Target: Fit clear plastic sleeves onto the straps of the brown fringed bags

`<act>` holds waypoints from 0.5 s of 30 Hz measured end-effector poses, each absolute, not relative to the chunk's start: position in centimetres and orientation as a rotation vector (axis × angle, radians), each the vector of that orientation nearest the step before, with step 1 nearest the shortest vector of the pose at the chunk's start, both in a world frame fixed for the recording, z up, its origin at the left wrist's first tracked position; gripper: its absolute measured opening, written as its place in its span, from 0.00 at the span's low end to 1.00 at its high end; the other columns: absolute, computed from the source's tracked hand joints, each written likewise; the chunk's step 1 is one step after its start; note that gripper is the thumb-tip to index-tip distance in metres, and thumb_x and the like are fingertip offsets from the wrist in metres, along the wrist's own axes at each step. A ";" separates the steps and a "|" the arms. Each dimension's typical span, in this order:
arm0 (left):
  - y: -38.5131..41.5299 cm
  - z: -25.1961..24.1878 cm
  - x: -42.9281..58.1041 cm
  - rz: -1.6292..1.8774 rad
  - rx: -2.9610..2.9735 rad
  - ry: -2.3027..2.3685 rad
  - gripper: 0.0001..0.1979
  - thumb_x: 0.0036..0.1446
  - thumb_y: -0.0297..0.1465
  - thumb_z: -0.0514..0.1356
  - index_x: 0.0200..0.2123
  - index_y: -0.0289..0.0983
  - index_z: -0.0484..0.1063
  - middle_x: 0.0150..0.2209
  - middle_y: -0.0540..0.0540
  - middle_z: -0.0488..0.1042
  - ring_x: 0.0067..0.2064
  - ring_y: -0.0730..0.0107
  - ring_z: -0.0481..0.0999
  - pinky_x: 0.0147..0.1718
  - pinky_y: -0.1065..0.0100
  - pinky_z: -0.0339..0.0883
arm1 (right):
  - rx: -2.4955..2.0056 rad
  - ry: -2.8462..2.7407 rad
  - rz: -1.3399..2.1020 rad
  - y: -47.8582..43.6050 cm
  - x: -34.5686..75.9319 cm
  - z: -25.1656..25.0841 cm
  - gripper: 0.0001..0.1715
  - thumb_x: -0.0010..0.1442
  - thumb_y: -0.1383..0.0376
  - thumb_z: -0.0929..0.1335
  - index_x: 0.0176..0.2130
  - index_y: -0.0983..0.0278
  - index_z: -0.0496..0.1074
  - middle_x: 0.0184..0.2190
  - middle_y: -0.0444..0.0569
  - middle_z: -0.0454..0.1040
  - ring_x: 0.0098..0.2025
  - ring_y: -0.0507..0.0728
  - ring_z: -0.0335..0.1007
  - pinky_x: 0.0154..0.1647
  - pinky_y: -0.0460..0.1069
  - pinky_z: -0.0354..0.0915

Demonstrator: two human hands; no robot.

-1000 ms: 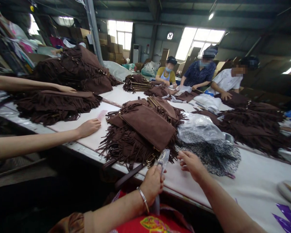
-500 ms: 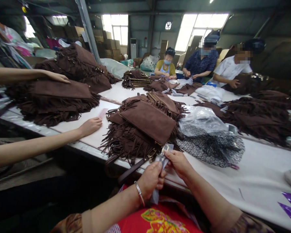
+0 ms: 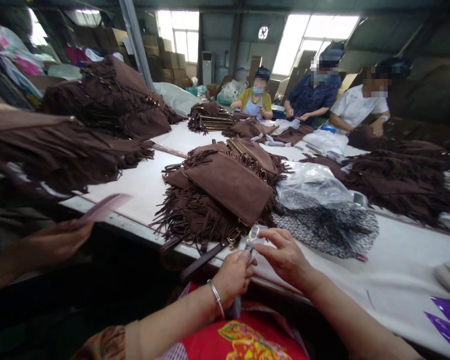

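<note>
My left hand [image 3: 233, 278] is closed around a strap in a clear plastic sleeve [image 3: 237, 306], its lower end hanging below the fist. A metal clasp [image 3: 253, 233] shows through the plastic above my thumb. At this upper end is my right hand [image 3: 285, 254], its forefinger and thumb apart, with the fingertips beside or touching the plastic. Just beyond my hands lies a pile of brown fringed bags [image 3: 230, 187], the top one flat and tilted. A loose brown strap [image 3: 206, 261] with a gold clip [image 3: 234, 239] hangs over the table edge.
Right of the pile are crumpled clear plastic [image 3: 311, 185] and black-and-white speckled fabric [image 3: 330, 227]. A co-worker's hand [image 3: 65, 237] holds a pinkish strip [image 3: 108, 205] at left, near more fringed bags [image 3: 52, 152]. Several people work across the white table [image 3: 405, 270]. Purple pieces [image 3: 448, 320] lie at right.
My right thumb and forefinger have parted at the plastic's upper end. At left, the co-worker has lifted the pinkish strip from the table, and the nearby bags have shifted left and nearer.
</note>
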State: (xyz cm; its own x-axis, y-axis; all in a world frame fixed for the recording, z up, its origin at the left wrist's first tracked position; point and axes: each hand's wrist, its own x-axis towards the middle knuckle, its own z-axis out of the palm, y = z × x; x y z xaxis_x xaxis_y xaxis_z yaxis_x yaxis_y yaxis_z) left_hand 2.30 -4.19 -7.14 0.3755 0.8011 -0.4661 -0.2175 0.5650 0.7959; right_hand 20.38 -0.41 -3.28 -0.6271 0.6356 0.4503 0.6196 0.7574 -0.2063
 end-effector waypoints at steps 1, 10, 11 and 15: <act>-4.3 -7.2 2.3 0.742 0.772 1.001 0.19 0.61 0.48 0.45 0.32 0.39 0.61 0.16 0.60 0.49 0.15 0.79 0.44 0.15 0.73 0.39 | -0.914 -2.487 0.026 -0.2 19.9 -2.9 0.15 0.62 0.71 0.63 0.44 0.56 0.75 0.43 0.49 0.75 0.46 0.58 0.66 0.47 0.54 0.59; -4.6 -6.2 0.4 0.799 1.757 1.290 0.17 0.66 0.38 0.44 0.33 0.37 0.68 0.29 0.43 0.71 0.31 0.64 0.68 0.32 0.64 0.56 | -0.883 -2.624 0.228 1.8 17.2 -0.8 0.10 0.61 0.69 0.65 0.32 0.60 0.76 0.28 0.47 0.74 0.36 0.54 0.66 0.40 0.51 0.56; -4.5 -6.1 0.5 0.777 1.759 1.315 0.18 0.66 0.38 0.43 0.33 0.37 0.68 0.28 0.43 0.72 0.31 0.64 0.69 0.32 0.64 0.56 | -0.905 -2.606 0.247 1.8 17.2 -0.9 0.10 0.61 0.68 0.65 0.32 0.60 0.76 0.28 0.47 0.74 0.36 0.54 0.66 0.39 0.51 0.56; -4.1 -6.0 0.9 0.787 1.670 1.348 0.20 0.65 0.38 0.43 0.27 0.38 0.68 0.25 0.45 0.70 0.30 0.64 0.68 0.31 0.65 0.56 | -1.119 -2.219 0.342 0.9 17.8 -1.7 0.12 0.64 0.66 0.63 0.37 0.61 0.76 0.34 0.51 0.76 0.39 0.57 0.68 0.42 0.51 0.62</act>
